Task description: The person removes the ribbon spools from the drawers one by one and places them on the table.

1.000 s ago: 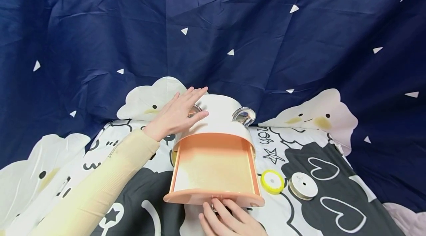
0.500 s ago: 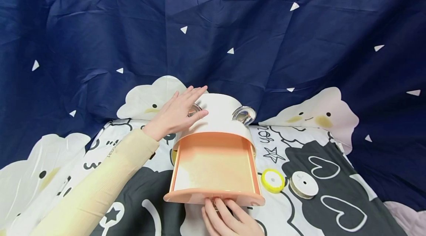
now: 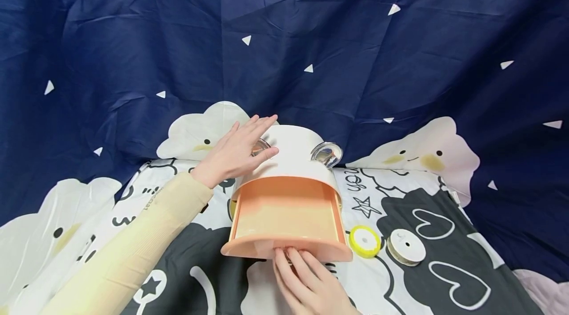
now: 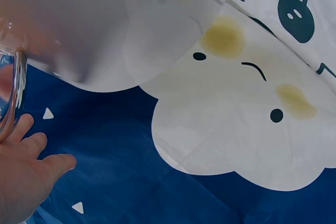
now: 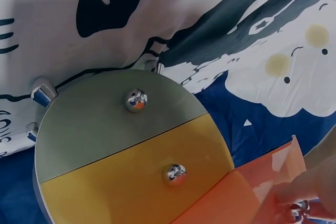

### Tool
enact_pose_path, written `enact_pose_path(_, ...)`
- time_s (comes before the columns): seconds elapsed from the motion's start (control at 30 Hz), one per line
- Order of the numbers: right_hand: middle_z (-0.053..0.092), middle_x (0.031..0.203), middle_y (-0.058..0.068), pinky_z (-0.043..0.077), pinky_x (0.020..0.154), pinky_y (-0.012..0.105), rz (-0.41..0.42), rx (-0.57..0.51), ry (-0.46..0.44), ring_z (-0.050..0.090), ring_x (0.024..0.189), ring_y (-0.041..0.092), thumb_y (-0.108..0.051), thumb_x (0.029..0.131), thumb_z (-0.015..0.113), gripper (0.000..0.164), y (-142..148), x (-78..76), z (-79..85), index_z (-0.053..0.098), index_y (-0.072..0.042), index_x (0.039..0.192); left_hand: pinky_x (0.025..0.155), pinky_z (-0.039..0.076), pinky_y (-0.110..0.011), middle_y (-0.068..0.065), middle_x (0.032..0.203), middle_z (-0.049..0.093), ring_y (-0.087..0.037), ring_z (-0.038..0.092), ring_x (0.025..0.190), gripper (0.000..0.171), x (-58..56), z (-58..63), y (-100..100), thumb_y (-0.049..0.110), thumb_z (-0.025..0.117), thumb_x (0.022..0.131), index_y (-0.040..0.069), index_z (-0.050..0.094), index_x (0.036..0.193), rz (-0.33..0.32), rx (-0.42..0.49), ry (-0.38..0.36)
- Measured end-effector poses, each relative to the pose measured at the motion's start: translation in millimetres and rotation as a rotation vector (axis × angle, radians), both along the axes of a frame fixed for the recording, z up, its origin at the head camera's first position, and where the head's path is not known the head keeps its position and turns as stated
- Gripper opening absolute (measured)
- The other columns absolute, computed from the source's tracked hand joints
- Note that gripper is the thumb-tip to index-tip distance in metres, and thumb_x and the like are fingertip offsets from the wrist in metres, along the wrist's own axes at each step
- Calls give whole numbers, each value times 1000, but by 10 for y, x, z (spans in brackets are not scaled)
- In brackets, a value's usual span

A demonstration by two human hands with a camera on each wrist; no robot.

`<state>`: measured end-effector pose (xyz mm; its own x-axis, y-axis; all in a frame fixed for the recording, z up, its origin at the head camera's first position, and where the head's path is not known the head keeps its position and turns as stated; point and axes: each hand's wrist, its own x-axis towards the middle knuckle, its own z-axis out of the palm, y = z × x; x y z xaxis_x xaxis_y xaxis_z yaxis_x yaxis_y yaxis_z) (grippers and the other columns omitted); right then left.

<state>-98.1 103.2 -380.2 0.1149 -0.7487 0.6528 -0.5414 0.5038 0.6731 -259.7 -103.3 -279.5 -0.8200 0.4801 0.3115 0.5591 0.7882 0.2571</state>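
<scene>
1. Head view: I see the orange drawer [image 3: 286, 214] standing out from the front of the white cabinet [image 3: 295, 157], toward the person.
2. Head view: I note the left hand [image 3: 240, 149] spread flat, fingers straight, gripping nothing, laid over the cabinet's side by the left ring [image 3: 261, 144]. The right hand [image 3: 313, 283] curls its fingers at the middle of the drawer's front. The yellow spool [image 3: 364, 241] and white spool [image 3: 406, 247] lie to the right, untouched.
3. Left wrist view: I find the left fingers extended just beside the ring; how firmly they press, I cannot tell.
4. Right wrist view: I confirm the right fingers pinch the drawer's knob [image 5: 297, 213]. The green panel [image 5: 115, 135] and yellow panel [image 5: 131, 182] sit flush.
5. Step in hand: I judge it to be sliding the drawer; in which direction, I cannot tell.
6. Next move: I judge it calls for bracing the cabinet and keeping the knob's travel straight.
</scene>
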Motion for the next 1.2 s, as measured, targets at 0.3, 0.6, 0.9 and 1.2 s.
enact_pose_path(0.3, 68, 96, 18, 51, 72, 32, 21, -64, -26, 62, 88, 27, 1, 94, 35, 36, -54, -108, 106, 70, 0, 84, 121, 12, -52, 7, 157, 26, -17, 17, 149, 71, -5, -3, 5, 60, 43, 92, 32, 17, 152, -2, 2, 2)
enact_pose_path(0.6, 69, 100, 19, 51, 76, 35, -16, -123, -64, 63, 92, 29, 0, 94, 36, 34, -88, -218, 98, 69, 5, 90, 121, 11, -53, 4, 157, 27, -18, 17, 149, 71, -10, -8, -9, 59, 45, 92, 32, 17, 152, 1, 14, 6)
enact_pose_path(0.9, 69, 100, 17, 50, 76, 34, -54, -186, -93, 63, 91, 27, 1, 95, 39, 31, -155, -271, 101, 70, 4, 94, 120, 13, -53, 6, 157, 28, -20, 20, 149, 70, -22, -13, -10, 58, 45, 92, 32, 19, 152, -4, 22, 20)
enact_pose_path(1.2, 69, 102, 16, 51, 78, 34, -103, -227, -119, 63, 93, 27, 1, 96, 38, 32, -182, -340, 58, 70, 4, 96, 120, 13, -54, 5, 157, 28, -22, 21, 148, 71, -7, -24, -6, 59, 45, 92, 30, 20, 152, -5, 21, 23)
